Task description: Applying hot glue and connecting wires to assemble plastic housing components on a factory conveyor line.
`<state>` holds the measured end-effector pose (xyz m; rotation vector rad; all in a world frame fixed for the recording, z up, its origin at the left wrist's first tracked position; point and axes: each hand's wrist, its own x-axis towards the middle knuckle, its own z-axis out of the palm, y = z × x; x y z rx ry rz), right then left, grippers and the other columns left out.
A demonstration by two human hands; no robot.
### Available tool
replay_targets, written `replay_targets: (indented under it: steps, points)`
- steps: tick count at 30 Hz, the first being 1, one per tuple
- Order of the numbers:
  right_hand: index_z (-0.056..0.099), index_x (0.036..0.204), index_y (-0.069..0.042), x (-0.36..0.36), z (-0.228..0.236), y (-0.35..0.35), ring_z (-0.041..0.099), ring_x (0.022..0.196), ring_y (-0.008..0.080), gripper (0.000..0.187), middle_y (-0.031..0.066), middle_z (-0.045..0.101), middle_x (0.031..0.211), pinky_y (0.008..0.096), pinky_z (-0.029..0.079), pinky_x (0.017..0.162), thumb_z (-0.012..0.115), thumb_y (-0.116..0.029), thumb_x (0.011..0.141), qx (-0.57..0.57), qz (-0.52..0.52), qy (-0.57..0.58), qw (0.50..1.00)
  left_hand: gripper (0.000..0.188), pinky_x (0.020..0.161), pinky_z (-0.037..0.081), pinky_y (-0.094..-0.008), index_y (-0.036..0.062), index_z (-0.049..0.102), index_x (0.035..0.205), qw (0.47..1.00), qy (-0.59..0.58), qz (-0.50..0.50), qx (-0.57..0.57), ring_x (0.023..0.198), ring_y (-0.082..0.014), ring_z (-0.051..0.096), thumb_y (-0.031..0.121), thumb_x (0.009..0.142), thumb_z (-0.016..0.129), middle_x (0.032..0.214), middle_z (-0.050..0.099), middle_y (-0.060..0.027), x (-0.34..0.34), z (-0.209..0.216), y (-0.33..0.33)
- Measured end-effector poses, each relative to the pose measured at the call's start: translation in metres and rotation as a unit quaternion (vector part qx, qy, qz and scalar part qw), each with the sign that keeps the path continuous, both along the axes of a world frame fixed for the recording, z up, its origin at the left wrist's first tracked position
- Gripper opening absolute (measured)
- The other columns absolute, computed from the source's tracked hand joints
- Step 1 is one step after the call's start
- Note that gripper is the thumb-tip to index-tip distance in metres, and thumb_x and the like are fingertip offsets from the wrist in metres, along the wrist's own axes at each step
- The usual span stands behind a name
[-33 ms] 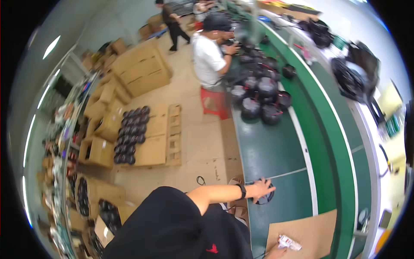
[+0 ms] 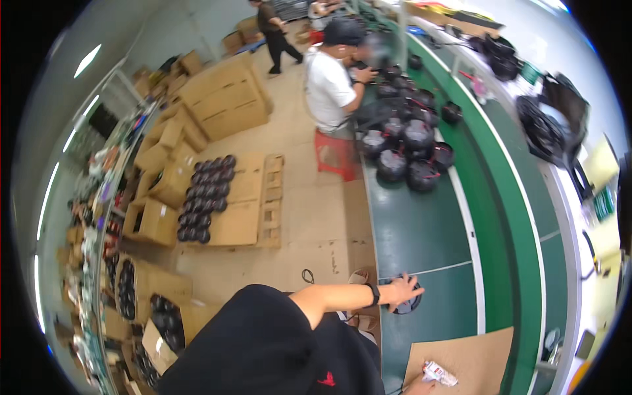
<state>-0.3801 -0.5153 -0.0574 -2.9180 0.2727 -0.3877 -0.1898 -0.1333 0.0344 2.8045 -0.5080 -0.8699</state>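
My left hand (image 2: 401, 293), a dark band at its wrist, reaches across to a black round part (image 2: 411, 305) on the green worktable (image 2: 428, 230). Its fingers are spread over the part and curl at the rim, and the palm hides much of it. Close to the bottom edge, my right hand (image 2: 420, 384) is only partly in view. Its fingers close on the near end of a white tube (image 2: 441, 374) with red print, above a flat cardboard sheet (image 2: 474, 352).
Farther up the table stand many black rounded shells (image 2: 418, 135) with red details. Beside them a co-worker in white (image 2: 329, 85) sits on a red stool (image 2: 334, 157). To the left, black parts (image 2: 205, 194) lie in rows on a cardboard-topped pallet (image 2: 270, 197), near open cartons (image 2: 151, 220).
The whole view has shifted slightly, so the background sits a little farther right. Both hands stay at the same things.
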Motion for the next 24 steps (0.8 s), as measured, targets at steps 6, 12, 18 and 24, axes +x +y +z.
replay_targets:
  steps: [6, 12, 18, 24]
  points:
    - [0.054, 0.127, 0.004, 0.0, -0.027, -0.023, 0.057, 0.108, 0.0455, 0.065, 0.0274, 0.059, 0.118, 0.0533, 0.048, 0.09, 0.055, -0.049, 0.089, -0.018, -0.023, 0.102, 0.994, 0.14, 0.075, 0.061, -0.0565, 0.0243, 0.02, 0.156, 0.998, -0.008, 0.056, 0.029, 0.128, -0.0545, 0.04, 0.039, 0.041, 0.098, 0.152, 0.027, -0.0278, -0.044, -0.007, -0.007]
    - [0.056, 0.121, 0.007, 0.042, 0.018, 0.025, 0.055, 0.109, 0.047, 0.051, 0.0292, 0.058, 0.118, 0.0528, 0.046, 0.094, 0.06, -0.028, 0.084, -0.01, 0.033, 0.036, 0.999, 0.133, 0.071, 0.061, -0.0569, 0.0261, 0.024, 0.155, 0.991, -0.029, 0.125, 0.026, 0.126, -0.0522, 0.043, 0.032, 0.045, 0.098, 0.15, 0.03, -0.0258, -0.054, 0.009, -0.016]
    - [0.058, 0.116, 0.009, 0.009, 0.031, 0.064, 0.053, 0.111, 0.0486, 0.041, 0.031, 0.057, 0.118, 0.0524, 0.043, 0.097, 0.065, -0.007, 0.078, 0.012, -0.103, -0.049, 0.993, 0.125, 0.067, 0.06, -0.0619, 0.0261, 0.029, 0.15, 0.978, -0.06, 0.199, -0.021, 0.127, -0.0527, 0.043, 0.027, 0.045, 0.097, 0.147, 0.033, -0.0238, -0.055, 0.001, 0.003]
    - [0.051, 0.125, 0.004, -0.01, 0.048, 0.183, 0.046, 0.123, 0.0448, 0.047, 0.0266, 0.052, 0.126, 0.0496, 0.035, 0.108, 0.057, 0.0, 0.079, 0.15, 0.017, -0.029, 0.988, 0.13, 0.069, 0.062, -0.0551, 0.0272, 0.021, 0.153, 0.976, -0.059, 0.185, -0.099, 0.132, -0.0534, 0.038, 0.025, 0.048, 0.097, 0.151, 0.028, -0.0249, -0.08, -0.012, 0.046]
